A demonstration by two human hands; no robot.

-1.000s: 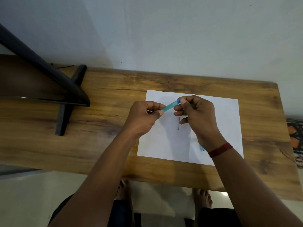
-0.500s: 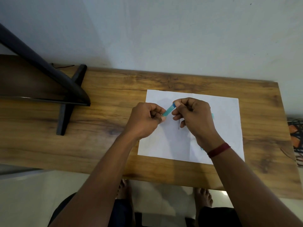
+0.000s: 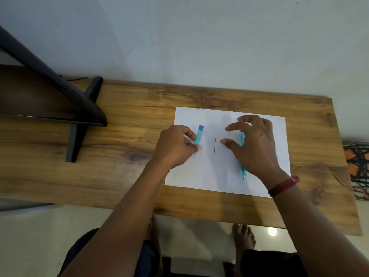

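A white sheet of paper point(image 3: 199, 174) lies on the wooden table point(image 3: 129, 108). My left hand point(image 3: 172, 149) pinches a short teal pen piece with a blue end point(image 3: 199, 134), holding it down on the sheet's left part. A thin dark refill point(image 3: 215, 145) lies on the paper between my hands. My right hand point(image 3: 254, 145) hovers with fingers spread over a teal pen barrel point(image 3: 243, 172), which lies on the sheet's right part; most of the barrel is hidden under the hand.
A black stand point(image 3: 79, 124) with a slanted bar occupies the table's left side. A dark woven basket point(image 3: 357, 166) sits past the table's right edge. A pale wall runs behind the table. My bare feet show on the floor below the front edge.
My hands, which held the teal piece together above the paper, have moved apart. The left carried the piece down to the left; the right let go and opened over the barrel.
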